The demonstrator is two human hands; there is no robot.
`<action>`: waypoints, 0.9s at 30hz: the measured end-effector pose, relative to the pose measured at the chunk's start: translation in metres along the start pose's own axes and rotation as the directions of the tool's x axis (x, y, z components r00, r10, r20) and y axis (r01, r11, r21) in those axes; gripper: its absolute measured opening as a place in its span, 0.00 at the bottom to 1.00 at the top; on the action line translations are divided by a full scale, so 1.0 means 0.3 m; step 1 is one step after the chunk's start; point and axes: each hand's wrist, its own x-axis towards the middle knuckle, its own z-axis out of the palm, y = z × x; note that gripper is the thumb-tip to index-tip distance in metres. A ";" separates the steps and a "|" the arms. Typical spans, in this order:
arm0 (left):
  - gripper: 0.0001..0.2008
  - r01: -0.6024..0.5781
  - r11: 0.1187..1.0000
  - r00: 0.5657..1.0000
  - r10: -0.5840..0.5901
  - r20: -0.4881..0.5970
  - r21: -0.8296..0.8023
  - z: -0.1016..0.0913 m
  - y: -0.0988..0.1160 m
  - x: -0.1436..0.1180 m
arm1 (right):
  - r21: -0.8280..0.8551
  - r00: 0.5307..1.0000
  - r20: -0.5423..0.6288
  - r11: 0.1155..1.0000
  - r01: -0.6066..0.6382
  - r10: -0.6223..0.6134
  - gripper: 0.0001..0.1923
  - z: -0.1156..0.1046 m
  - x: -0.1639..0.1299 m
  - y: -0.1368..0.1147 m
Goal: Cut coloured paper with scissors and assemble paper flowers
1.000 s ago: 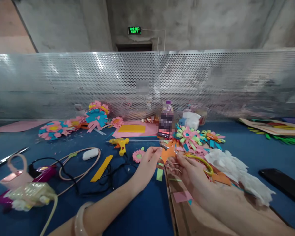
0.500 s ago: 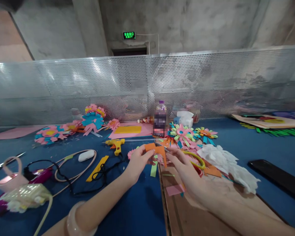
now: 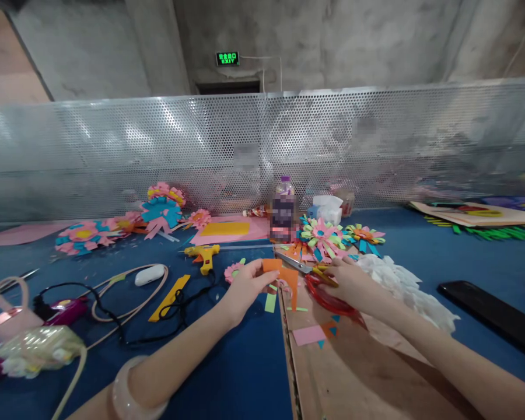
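Pinching here is the left hand (image 3: 245, 290), its thumb and fingers clamped on the left end of the orange paper (image 3: 290, 276), held up by the left edge of the brown board (image 3: 336, 385)! Gripped at just 1 end, the sheet leaves its notched side bare and its lower strip hanging free.

Over to the right hand (image 3: 350, 284), palm down across the looped handles of the scissors (image 3: 304, 268). Clamped or merely resting? I cannot tell, because the hand itself hides the fingertips. Those blades point toward the far edge, away from the wrist, which looks the safer lie with 2 hands so close.

And the board, laid on the blue surface (image 3: 245, 379), probably serves as the working patch: a pink scrap (image 3: 308, 335) lies near its left edge. Left of that edge, the yellow glue gun (image 3: 205, 258) has its nozzle turned away from both hands, likely to keep the tip clear. Up at the far edge stands the bottle (image 3: 282, 210), and toward the right edge lies the black phone (image 3: 485, 309), both presumably parked outside the working room.
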 end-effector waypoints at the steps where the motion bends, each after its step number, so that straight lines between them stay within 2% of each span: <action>1: 0.13 -0.002 1.000 1.000 0.002 0.008 0.011 -0.002 -0.001 0.001 | 0.030 1.000 -0.009 0.999 -0.026 0.026 0.14 0.004 0.003 -0.001; 5: 0.14 -0.026 0.998 1.000 0.026 -0.002 0.057 -0.001 -0.001 -0.001 | 0.217 0.980 -0.102 0.965 -0.144 0.169 0.13 0.001 0.007 -0.006; 8: 0.15 -0.040 0.998 0.999 0.040 0.007 0.052 0.006 0.001 -0.006 | 0.485 0.935 -0.225 0.864 -0.136 0.274 0.15 -0.022 -0.002 -0.025; 9: 0.15 -0.038 0.998 0.999 0.037 0.023 0.041 0.009 0.002 -0.009 | 0.604 0.924 -0.217 0.786 -0.127 0.316 0.15 -0.034 -0.007 -0.037; 11: 0.15 -0.037 0.999 0.997 0.036 0.075 0.008 0.017 0.004 -0.017 | 0.820 0.925 -0.117 0.560 -0.116 0.363 0.14 -0.058 -0.017 -0.069; 13: 0.14 -0.045 0.999 0.987 0.047 0.153 -0.015 0.028 0.006 -0.029 | 0.936 0.937 -0.037 0.339 -0.089 0.346 0.16 -0.076 -0.025 -0.103; 15: 0.13 -0.055 0.998 0.970 0.058 0.234 -0.020 0.040 0.009 -0.044 | 0.972 0.945 -0.051 0.233 -0.027 0.322 0.17 -0.083 -0.031 -0.134; 17: 0.12 -0.045 0.999 0.949 0.047 0.312 -0.013 0.053 0.010 -0.058 | 0.971 0.949 -0.105 0.236 0.034 0.297 0.16 -0.081 -0.036 -0.157; 20: 0.12 -0.035 0.999 0.918 0.034 0.396 -0.005 0.067 0.008 -0.071 | 0.947 0.956 -0.164 0.310 0.083 0.243 0.14 -0.070 -0.042 -0.180; 23: 0.11 -0.032 0.999 0.921 0.015 0.390 0.039 0.072 0.004 -0.074 | 0.948 0.954 -0.187 0.297 0.113 0.236 0.17 -0.057 -0.046 -0.198; 27: 0.11 -0.030 0.996 0.925 -0.004 0.381 0.083 0.071 0.006 -0.073 | 0.963 0.951 -0.143 0.260 0.070 0.273 0.26 -0.039 -0.039 -0.201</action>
